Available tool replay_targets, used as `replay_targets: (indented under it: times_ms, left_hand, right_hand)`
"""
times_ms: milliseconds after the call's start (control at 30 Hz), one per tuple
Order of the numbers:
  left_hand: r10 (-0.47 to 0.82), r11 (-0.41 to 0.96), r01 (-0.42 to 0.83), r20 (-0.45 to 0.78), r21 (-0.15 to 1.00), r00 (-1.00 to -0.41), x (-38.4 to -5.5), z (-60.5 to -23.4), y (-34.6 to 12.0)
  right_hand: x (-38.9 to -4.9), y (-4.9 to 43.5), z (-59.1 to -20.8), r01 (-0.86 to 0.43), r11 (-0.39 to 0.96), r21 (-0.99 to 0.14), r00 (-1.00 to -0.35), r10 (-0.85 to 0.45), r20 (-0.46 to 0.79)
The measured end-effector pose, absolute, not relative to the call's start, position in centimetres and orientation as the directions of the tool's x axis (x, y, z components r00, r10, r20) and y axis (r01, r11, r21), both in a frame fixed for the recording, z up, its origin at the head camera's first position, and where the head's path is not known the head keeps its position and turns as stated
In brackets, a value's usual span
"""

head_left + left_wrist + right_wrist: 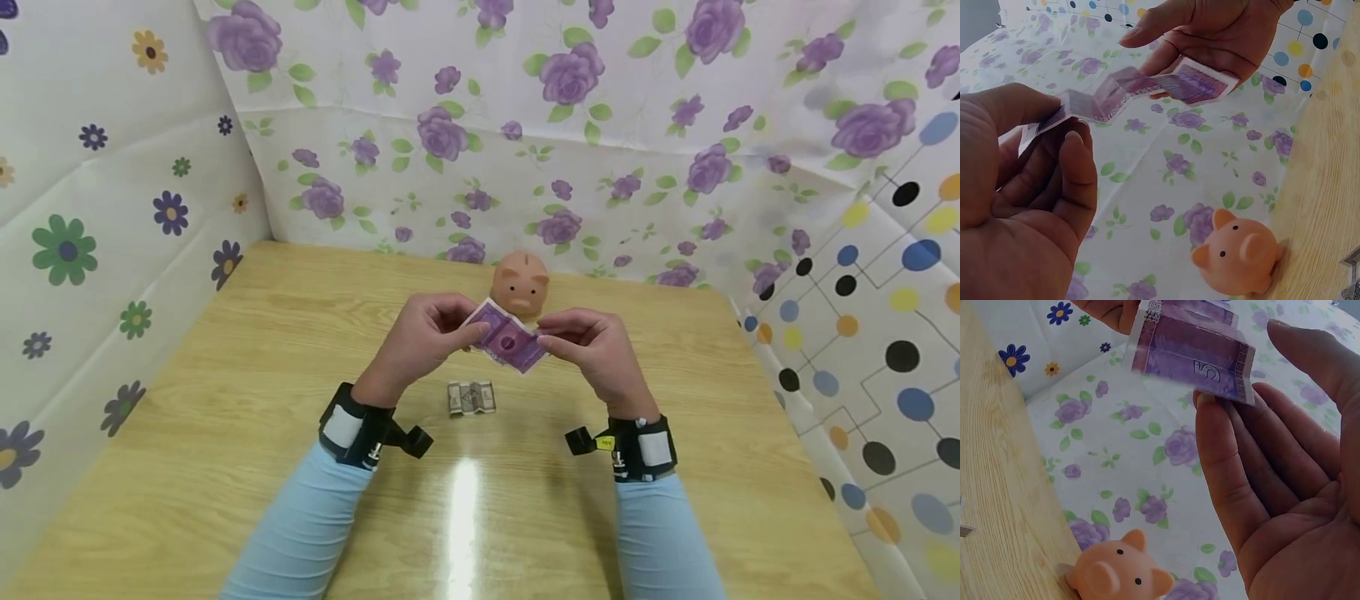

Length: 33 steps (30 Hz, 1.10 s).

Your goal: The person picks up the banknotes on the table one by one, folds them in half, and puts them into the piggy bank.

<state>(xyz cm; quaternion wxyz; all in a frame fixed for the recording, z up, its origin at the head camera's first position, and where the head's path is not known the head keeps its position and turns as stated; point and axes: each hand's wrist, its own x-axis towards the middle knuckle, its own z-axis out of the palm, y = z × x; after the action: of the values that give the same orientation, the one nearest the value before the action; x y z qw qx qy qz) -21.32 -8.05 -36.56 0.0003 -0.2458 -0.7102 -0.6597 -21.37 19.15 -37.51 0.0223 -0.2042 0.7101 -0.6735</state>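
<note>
A creased purple banknote is held up above the table, in front of an orange piggy bank. My left hand pinches one end between thumb and fingers. At the opposite end is my right hand; in the right wrist view its thumb stands apart and its fingertips touch the note from beneath. Zigzag folds run across the note in the left wrist view. Below the hands, a folded grey-brown banknote lies flat on the table.
The wooden table is enclosed by a purple-rose cloth at the back, a daisy-print cloth on the left and a dotted cloth on the right. The piggy bank stands near the table's back edge.
</note>
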Motion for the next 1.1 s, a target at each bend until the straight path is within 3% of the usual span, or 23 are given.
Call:
replay_targets:
  times_ms: [467, 633, 900, 1100]
  left_hand:
    - [0.433, 0.054, 0.337, 0.282, 0.940, -0.856, -21.1, -36.4, -8.1]
    - [0.443, 0.064, 0.337, 0.276, 0.939, -0.853, -21.2, -36.5, -8.0]
    - [0.386, 0.034, 0.351, 0.311, 0.936, -0.869, -21.5, -36.9, -7.5]
    - [0.352, -0.029, 0.297, 0.288, 0.954, -0.891, -21.7, -37.0, -7.3]
  right_hand:
    - [-20.7, 17.0, -37.4, -0.371, 0.163, -0.914, -0.845, -0.468, 0.260]
    - [-20.4, 16.6, -37.5, -0.371, 0.148, -0.917, -0.829, -0.498, 0.255]
    - [-20.3, 16.3, -37.6, -0.418, 0.063, -0.906, -0.826, -0.442, 0.350]
    - [-20.4, 15.8, -37.7, -0.439, -0.022, -0.898, -0.854, -0.300, 0.424]
